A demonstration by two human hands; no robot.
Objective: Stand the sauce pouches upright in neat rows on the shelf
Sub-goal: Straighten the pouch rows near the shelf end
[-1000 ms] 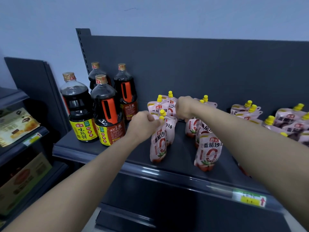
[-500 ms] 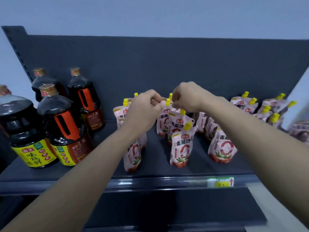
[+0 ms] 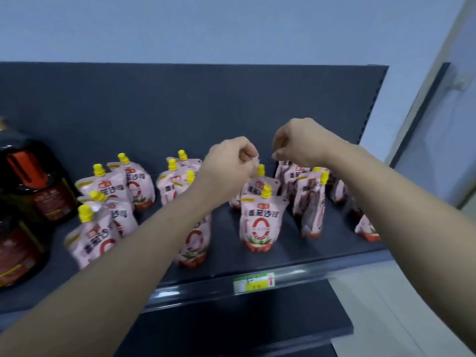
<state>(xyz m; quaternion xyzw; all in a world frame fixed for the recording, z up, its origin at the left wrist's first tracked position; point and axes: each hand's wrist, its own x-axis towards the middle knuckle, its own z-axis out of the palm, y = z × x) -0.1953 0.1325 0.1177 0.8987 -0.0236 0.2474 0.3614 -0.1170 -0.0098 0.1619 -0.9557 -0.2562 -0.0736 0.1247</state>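
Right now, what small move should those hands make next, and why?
Probably settle the rear pouch squarely behind the front pouch and let go: the left hand seems to pinch its top, and it stands slightly off line.

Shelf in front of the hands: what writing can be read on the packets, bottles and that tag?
"番茄沙司": front of the centre sauce pouch, repeated on neighbouring pouches.
"0", large and red: same pouch.
Small red logo above that: too blurred.
Price tag on the shelf edge: red arrow; print unreadable.
Dark sauce bottles: labels blurred.
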